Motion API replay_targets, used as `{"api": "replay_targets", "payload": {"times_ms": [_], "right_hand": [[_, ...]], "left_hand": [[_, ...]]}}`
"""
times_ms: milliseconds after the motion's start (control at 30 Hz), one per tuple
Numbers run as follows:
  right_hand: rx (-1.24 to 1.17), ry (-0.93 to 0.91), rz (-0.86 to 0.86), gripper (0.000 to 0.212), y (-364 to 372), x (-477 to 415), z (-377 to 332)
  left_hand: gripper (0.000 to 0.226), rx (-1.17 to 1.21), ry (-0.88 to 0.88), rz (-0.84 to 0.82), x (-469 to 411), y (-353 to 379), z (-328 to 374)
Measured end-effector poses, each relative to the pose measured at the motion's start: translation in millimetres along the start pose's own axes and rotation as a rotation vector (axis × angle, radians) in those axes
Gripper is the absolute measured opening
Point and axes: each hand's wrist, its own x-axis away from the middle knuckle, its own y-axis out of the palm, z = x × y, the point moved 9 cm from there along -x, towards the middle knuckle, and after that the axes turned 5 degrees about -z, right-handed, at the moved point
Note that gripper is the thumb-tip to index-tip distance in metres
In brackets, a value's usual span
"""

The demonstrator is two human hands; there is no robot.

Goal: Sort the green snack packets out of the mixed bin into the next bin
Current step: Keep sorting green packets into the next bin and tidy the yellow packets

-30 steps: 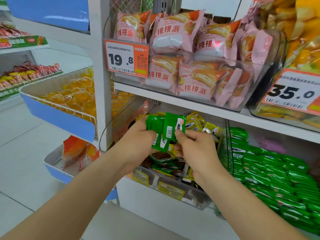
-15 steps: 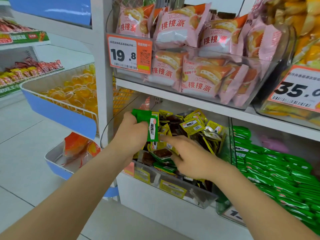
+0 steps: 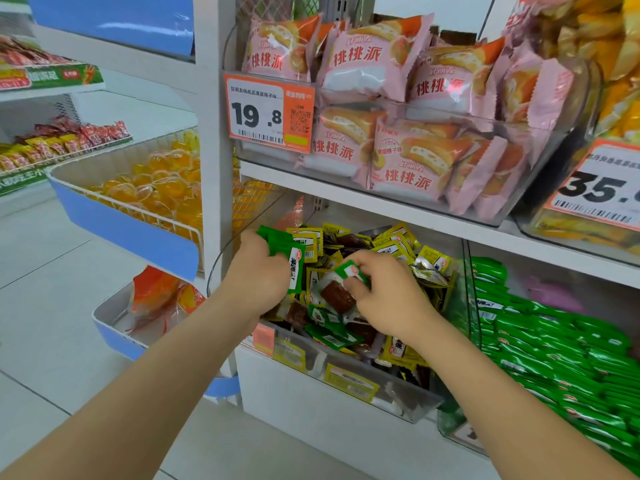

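Note:
The clear mixed bin (image 3: 388, 393) on the lower shelf holds yellow and green snack packets jumbled together. My left hand (image 3: 259, 275) grips a bunch of green packets (image 3: 289, 252) at the bin's left side. My right hand (image 3: 388, 299) reaches into the middle of the pile and pinches one green packet (image 3: 350, 271) by its top; a brown snack shows through that packet's clear part. More green packets (image 3: 329, 332) lie near the bin's front. To the right, the neighbouring clear bin (image 3: 467, 441) is filled with green packets (image 3: 561, 344).
The shelf above carries a clear bin of pink pastry bags (image 3: 398, 133) with a 19.8 price tag (image 3: 268, 114). A 35 price tag (image 3: 595, 188) hangs at the right. Blue wire baskets of orange jellies (image 3: 149, 192) stand to the left, above a white tiled floor.
My left hand stayed at the bin's left side with its bunch of green packets. My right hand moved from the front of the pile to its middle and pinched one green packet.

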Motion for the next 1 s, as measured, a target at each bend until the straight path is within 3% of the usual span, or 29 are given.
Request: {"api": "replay_targets", "payload": {"times_ms": [100, 233, 300, 367, 467, 500, 567, 667, 733, 833, 1000], "right_hand": [[-0.023, 0.029, 0.166, 0.017, -16, 4, -1], [-0.256, 0.029, 0.428, 0.013, -40, 21, -15], [-0.215, 0.01, 0.487, 0.012, -41, 31, -30], [-0.224, -0.034, 0.412, 0.013, -26, 34, -47], [-0.472, -0.067, 0.245, 0.013, -8, 34, -59], [-0.576, -0.044, 0.205, 0.016, -7, 34, -58], [-0.691, 0.004, 0.204, 0.02, -10, 35, -52], [-0.486, 0.059, 0.385, 0.012, -28, 41, -41], [-0.348, 0.115, 0.44, 0.025, -32, 45, -39], [-0.247, 0.191, 0.387, 0.048, -21, 50, -40], [-0.253, 0.179, 0.281, 0.052, -12, 60, -41]], "left_hand": [[0.027, 0.014, -0.028, -0.004, -1, 1, -4], [0.024, 0.091, -0.036, -0.088, 6, 14, -5], [0.021, 0.174, -0.033, -0.128, 11, 24, -1], [0.026, 0.249, -0.019, -0.153, 15, 33, 4], [0.058, 0.35, -0.079, -0.19, 17, 44, 3], [0.057, 0.409, -0.09, -0.2, 17, 46, 4], [0.033, 0.536, -0.071, -0.201, 18, 46, 8], [0.027, 0.623, -0.053, -0.203, 18, 49, 10], [0.028, 0.671, -0.059, -0.212, 22, 55, 12], [0.036, 0.764, -0.081, -0.229, 30, 63, 19], [0.047, 0.787, -0.027, -0.226, 34, 74, 24]]}}
